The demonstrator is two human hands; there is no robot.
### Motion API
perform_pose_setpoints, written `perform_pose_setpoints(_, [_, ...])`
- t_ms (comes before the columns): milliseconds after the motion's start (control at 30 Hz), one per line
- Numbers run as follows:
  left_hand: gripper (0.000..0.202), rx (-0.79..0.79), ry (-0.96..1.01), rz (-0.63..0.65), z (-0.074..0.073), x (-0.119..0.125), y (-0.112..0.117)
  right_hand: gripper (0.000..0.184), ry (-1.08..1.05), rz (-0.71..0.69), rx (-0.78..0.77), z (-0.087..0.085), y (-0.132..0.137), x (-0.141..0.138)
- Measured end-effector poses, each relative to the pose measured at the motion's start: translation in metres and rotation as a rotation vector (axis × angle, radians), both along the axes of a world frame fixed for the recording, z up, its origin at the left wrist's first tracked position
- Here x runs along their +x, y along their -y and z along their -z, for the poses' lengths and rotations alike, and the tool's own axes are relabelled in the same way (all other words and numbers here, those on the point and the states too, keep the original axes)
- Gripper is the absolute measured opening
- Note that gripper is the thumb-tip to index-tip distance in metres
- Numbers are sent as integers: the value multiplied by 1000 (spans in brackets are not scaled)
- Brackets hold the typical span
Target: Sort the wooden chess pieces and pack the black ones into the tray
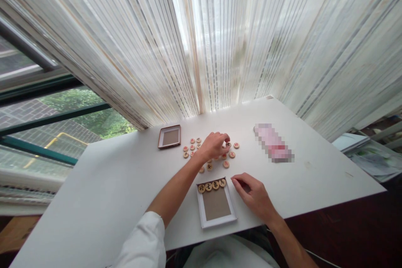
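My left hand (pixel 215 145) reaches over a loose group of round wooden Chinese chess pieces, some with red and some with black characters. Its thumb and forefinger are closed around a black-marked chess piece (pixel 228 144) at the group's right side; the hand and wrist hide several others. A red-marked piece (pixel 236 145) lies just beyond the fingertips. Nearer to me is an open shallow box (pixel 233 213), with a row of black-marked pieces (pixel 215 185) along its far inner edge. Right of that box, my right hand (pixel 253 196) rests on the table with fingers curled, nothing visible in them.
The box lid (pixel 169 147), dark-rimmed, lies at the back left of the white table (pixel 109 188). A pink blurred item (pixel 273 142) is at the right. Striped curtains (pixel 220 42) hang along the far edge, and a window is at the left.
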State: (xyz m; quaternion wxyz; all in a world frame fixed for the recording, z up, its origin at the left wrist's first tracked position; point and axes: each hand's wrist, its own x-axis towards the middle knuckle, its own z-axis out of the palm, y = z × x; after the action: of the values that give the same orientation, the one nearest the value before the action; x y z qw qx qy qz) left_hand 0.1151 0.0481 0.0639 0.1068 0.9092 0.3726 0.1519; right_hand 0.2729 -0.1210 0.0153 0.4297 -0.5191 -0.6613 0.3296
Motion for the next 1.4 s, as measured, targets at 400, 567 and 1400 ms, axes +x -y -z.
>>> perform_pose_setpoints(400, [22,-477,681,-76,-2,-67,94,20,39,-4,6,1,-1,0])
perform_pose_setpoints(567, [26,-573,792,-221,17,-82,129,22,44,15,-11,2,0,2])
perform_pose_setpoints(1400, [26,-469,662,-231,14,-76,179,21,-183,-152,-65,-17,13,-33])
